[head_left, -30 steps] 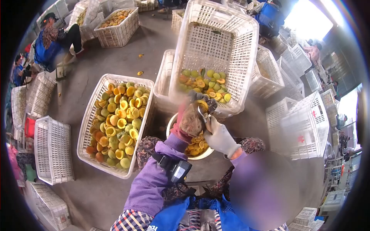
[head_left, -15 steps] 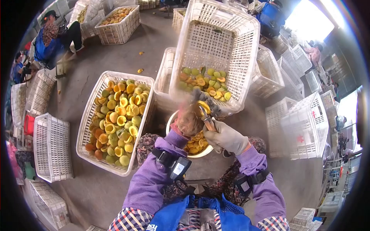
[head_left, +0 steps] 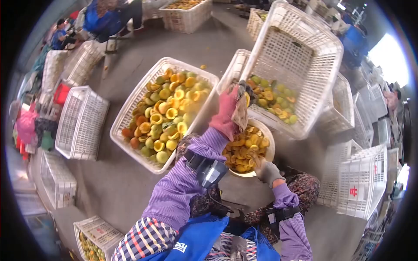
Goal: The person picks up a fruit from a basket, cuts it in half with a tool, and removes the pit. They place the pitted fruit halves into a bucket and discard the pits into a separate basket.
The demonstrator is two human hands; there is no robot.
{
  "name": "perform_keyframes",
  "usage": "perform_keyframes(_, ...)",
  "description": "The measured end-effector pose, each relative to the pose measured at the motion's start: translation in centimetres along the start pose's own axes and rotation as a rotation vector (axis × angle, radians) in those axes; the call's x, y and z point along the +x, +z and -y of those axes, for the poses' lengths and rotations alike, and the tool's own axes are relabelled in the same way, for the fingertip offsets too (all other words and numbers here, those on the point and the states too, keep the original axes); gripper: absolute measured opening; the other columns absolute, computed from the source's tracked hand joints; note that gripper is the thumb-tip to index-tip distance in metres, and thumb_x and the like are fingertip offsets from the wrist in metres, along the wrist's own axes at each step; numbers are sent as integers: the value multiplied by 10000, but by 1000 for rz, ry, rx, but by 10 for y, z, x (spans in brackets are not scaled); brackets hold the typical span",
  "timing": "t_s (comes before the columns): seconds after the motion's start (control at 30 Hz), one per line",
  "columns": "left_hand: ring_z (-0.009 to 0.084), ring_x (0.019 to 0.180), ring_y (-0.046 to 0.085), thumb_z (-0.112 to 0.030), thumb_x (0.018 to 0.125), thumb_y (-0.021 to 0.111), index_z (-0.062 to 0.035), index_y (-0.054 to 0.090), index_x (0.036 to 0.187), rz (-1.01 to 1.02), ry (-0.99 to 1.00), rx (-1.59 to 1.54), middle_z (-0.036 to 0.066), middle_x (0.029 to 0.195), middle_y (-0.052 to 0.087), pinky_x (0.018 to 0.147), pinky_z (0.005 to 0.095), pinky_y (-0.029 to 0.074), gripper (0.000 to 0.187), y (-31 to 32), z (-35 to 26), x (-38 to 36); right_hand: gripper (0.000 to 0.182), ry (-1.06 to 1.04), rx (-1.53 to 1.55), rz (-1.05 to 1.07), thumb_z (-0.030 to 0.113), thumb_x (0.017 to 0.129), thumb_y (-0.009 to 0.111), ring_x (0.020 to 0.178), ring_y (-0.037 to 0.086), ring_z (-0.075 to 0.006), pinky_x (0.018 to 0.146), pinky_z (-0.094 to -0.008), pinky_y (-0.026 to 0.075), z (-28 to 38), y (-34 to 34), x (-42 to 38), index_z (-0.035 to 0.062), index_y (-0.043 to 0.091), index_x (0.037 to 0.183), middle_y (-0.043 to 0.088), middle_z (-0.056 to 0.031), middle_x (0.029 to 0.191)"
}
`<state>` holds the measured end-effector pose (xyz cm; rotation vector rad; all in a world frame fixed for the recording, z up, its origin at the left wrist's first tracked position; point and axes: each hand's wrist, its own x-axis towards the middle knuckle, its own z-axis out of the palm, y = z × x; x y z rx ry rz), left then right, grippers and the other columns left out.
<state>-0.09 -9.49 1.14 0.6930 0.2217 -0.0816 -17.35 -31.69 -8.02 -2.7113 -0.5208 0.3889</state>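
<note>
My left hand [head_left: 228, 111], in a pink and tan glove with dark fingertips, is closed at the near left corner of the tilted white crate [head_left: 300, 124]. A yellow piece of apricot-like fruit [head_left: 247, 99] shows at its fingers, partly hidden. My right hand [head_left: 268, 172], in a pale grey glove, is closed over the right rim of the white bucket [head_left: 271, 143]. A brownish handle [head_left: 256, 159] seems to stick out from its fingers, blurred; the tool's head cannot be made out. Yellow fruit pieces [head_left: 244, 150] fill the bucket. Several fruits [head_left: 278, 100] lie at the tilted crate's low end.
Left of my hands stands a white crate [head_left: 119, 128] heaped with halved fruit [head_left: 163, 113]. White crates [head_left: 82, 124] stand at the left, and others [head_left: 361, 182] are stacked at the right. A person in blue [head_left: 102, 19] sits at the far left.
The view has swung, so the crates sit further right. My hands have separated: the left is by the tilted crate, while the right has dropped to the bucket's rim, away from the fruit.
</note>
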Motion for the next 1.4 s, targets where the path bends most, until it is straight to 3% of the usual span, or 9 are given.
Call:
perform_keyframes(0.2,181,1041,567,-294,948,543,-73,553,1224,255,365,261,61,1111,596,912,301,471,354,-55,-110,-49,423,362,66,55,350,871,564,885,618,-446,810,-539,463,18,-23,-31,13,539,1124,649,-282,906)
perform_keyframes(0.27,181,1103,569,-333,955,534,-94,575,1261,-196,79,807,65,1206,596,938,312,461,390,-107,-145,-8,417,339,98,-4,357,884,544,889,621,-440,812,-534,464,27,-29,-44,30,537,1142,652,-272,901)
perform_keyframes(0.37,270,1092,612,-421,860,641,-48,634,1194,-319,471,1725,157,1154,653,937,337,460,500,-158,-143,-15,383,367,168,-64,335,888,537,877,618,-449,802,-539,462,36,-36,-59,41,531,1133,652,-263,889)
perform_keyframes(0.67,147,910,637,-130,902,615,13,653,1127,208,300,642,81,1034,682,810,251,506,269,-56,-78,-77,266,507,395,-313,219,862,602,824,599,-477,724,-524,471,55,-67,-110,60,537,1066,628,-269,822)
perform_keyframes(0.77,147,839,647,-101,908,593,20,656,1088,119,22,438,86,1004,682,737,274,546,226,0,-37,-110,188,485,535,-461,211,902,582,504,558,-144,474,-318,441,43,-78,-111,43,533,972,557,-50,664)
perform_keyframes(0.93,149,842,636,-161,860,596,-22,669,1100,279,226,963,94,949,697,773,310,511,286,-41,67,-70,192,617,1130,-548,253,957,543,447,484,-82,420,-222,394,29,-121,-71,64,525,983,509,-3,650)
perform_keyframes(1.1,119,849,615,-164,877,651,17,661,1110,-36,-284,704,74,960,681,748,273,505,295,-51,78,-66,140,669,1284,-607,191,947,555,481,487,-80,446,-237,416,-18,-113,-46,57,516,955,520,0,674)
perform_keyframes(1.23,204,1012,571,-27,844,590,11,643,1084,74,167,1284,102,1054,606,901,328,455,248,-22,77,-46,90,755,1444,-649,92,938,517,471,496,-85,443,-229,410,-34,-120,-25,26,494,995,517,-17,629)
perform_keyframes(1.4,289,1166,524,-47,839,615,12,544,1247,-211,109,1065,162,1204,552,1045,371,398,418,-102,88,-5,156,968,1448,-540,52,914,561,547,547,-102,506,-262,469,-59,-111,-16,31,494,1053,551,-39,701)
